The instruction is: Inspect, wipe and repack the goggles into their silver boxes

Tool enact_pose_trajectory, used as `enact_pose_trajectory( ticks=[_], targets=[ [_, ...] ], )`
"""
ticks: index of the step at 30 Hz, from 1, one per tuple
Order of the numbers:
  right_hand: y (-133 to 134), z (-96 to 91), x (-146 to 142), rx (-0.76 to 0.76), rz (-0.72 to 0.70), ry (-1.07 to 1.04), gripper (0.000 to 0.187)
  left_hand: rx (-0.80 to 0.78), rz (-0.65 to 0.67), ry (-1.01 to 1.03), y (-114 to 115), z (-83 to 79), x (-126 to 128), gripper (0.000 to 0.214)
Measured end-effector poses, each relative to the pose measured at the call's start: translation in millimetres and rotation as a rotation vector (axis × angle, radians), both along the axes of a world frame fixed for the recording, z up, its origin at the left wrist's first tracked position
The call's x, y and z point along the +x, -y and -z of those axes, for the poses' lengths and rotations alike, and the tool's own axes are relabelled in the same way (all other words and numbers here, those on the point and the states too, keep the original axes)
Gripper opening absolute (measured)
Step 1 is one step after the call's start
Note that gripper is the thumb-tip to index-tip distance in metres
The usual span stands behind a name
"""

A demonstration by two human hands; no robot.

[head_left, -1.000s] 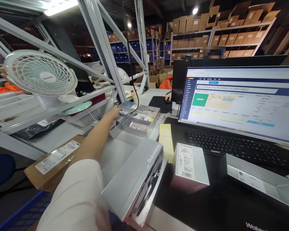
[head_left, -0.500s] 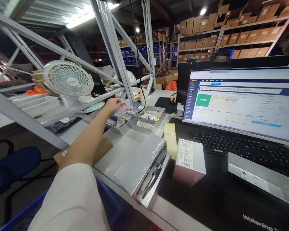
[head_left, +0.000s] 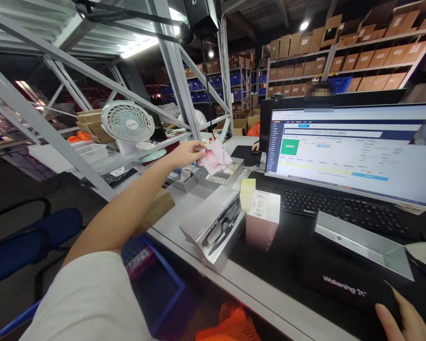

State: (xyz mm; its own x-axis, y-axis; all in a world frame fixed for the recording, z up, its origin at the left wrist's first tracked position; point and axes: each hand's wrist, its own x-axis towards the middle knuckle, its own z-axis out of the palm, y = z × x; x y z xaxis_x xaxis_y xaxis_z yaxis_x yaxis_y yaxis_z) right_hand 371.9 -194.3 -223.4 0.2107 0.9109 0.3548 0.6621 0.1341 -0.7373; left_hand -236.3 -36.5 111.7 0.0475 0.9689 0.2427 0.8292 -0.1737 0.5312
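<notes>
My left hand (head_left: 190, 153) stretches out over the trays, its fingers pinched on a pink-and-white printed paper (head_left: 213, 160). Below the paper sit grey box trays (head_left: 189, 183) with small items in them, partly covered by it. My right hand (head_left: 406, 315) comes in at the lower right corner, thumb and fingers around the end of a black case (head_left: 344, 290) lettered "Wakening". Part of that hand is cut off by the frame edge. Silver "Wakening" boxes (head_left: 208, 213) lie near the desk edge, with a pink-and-white box (head_left: 263, 215) beside them.
An open silver box tray (head_left: 362, 246) lies before the keyboard (head_left: 341, 208) and monitor (head_left: 344, 156). Yellow sticky notes (head_left: 247, 189) stand behind the boxes. A fan (head_left: 128, 122) and metal frame posts (head_left: 175, 71) are at left. Another person's hand (head_left: 255, 147) rests on a mouse.
My left hand has lifted the pink-and-white paper from the trays and moved it right. My right hand has come into view on the black case.
</notes>
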Motion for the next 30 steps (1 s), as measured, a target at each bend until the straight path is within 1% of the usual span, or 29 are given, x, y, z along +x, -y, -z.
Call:
enact_pose_trajectory(
  ticks=[3,5,7,9,11,12,13,15,17,18,20,21,23,25,26,28,30],
  targets=[
    [8,-15.8,-4,-0.037,0.005,-0.047,0.066,0.029,0.079,0.009,26,-6.5,51,0.029],
    [13,-26.3,-7,-0.022,0.000,-0.050,0.065,0.088,0.103,-0.039,39,-10.2,84,0.028],
    [16,-34.2,-11,0.006,-0.008,-0.053,0.064,0.167,0.123,-0.113,47,-15.3,118,0.027],
    [17,-39.4,-14,0.032,-0.020,-0.069,0.061,0.235,0.176,-0.180,47,-20.8,157,0.027],
    [19,-42.9,-16,0.041,-0.046,-0.091,0.057,0.249,0.282,-0.226,40,-22.1,205,0.026],
    [20,-44.3,-17,0.048,-0.056,-0.105,0.056,0.230,0.348,-0.240,33,-19.5,233,0.027],
    [20,-45.5,-17,0.056,-0.068,-0.119,0.056,0.198,0.408,-0.251,26,-14.0,262,0.027],
    [22,-47.7,-18,0.072,-0.090,-0.145,0.056,0.143,0.457,-0.283,9,6.7,321,0.029],
    [23,-49.1,-18,0.077,-0.119,-0.160,0.055,0.033,0.465,-0.308,-7,37.6,377,0.033],
    [23,-49.6,-17,0.079,-0.131,-0.163,0.055,-0.015,0.443,-0.287,-13,55.1,401,0.036],
    [23,-49.9,-17,0.084,-0.142,-0.165,0.054,-0.071,0.438,-0.282,-20,89.7,438,0.040],
    [22,-50.0,-17,0.086,-0.144,-0.167,0.054,-0.098,0.441,-0.286,-21,105.3,451,0.039],
    [21,-49.8,-16,0.088,-0.142,-0.180,0.053,-0.137,0.443,-0.302,-20,130.8,466,0.036],
    [20,-49.5,-15,0.085,-0.139,-0.198,0.052,-0.146,0.418,-0.317,-16,147.6,471,0.036],
    [20,-49.4,-15,0.084,-0.137,-0.205,0.052,-0.132,0.395,-0.320,-14,152.6,470,0.040],
    [19,-49.4,-15,0.074,-0.137,-0.211,0.053,-0.077,0.353,-0.313,-8,157.2,466,0.048],
    [20,-50.1,-16,0.057,-0.145,-0.209,0.053,-0.026,0.357,-0.302,1,156.8,460,0.046]
  ],
)
